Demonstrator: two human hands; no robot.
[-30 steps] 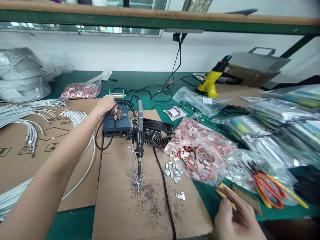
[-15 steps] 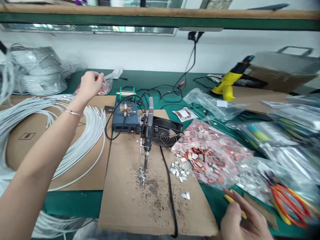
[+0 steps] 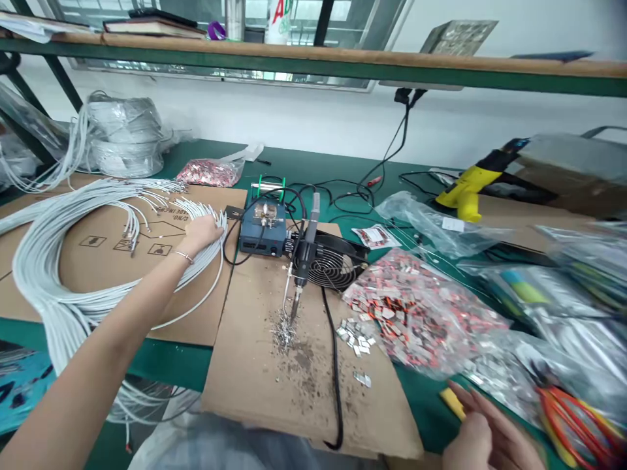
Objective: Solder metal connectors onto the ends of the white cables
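Observation:
My left hand (image 3: 203, 234) is on the right side of a coiled bundle of white cables (image 3: 44, 274), at their ends. Its fingers are curled around cable there, partly hidden by the back of the hand. My right hand (image 3: 482, 424) is low at the right, fingers stretched and thumb apart, beside a yellow piece (image 3: 453, 403) on the green table. Between the hands, a soldering iron (image 3: 306, 254) stands tip-down in a stand over a heap of solder scraps (image 3: 284, 333). Small metal connector parts (image 3: 355, 336) lie on the cardboard to its right.
A blue soldering unit (image 3: 262, 238), a solder spool (image 3: 268, 189) and a black fan (image 3: 333, 267) stand mid-table. Bags of red-and-silver connectors (image 3: 421, 307) lie to the right, near orange-handled pliers (image 3: 573, 418). A yellow heat gun (image 3: 470, 186) lies behind. A shelf (image 3: 313, 55) crosses overhead.
My left hand has come down from above the small bag of red parts to the cable ends. The view has shifted left. My right hand remains by the yellow piece.

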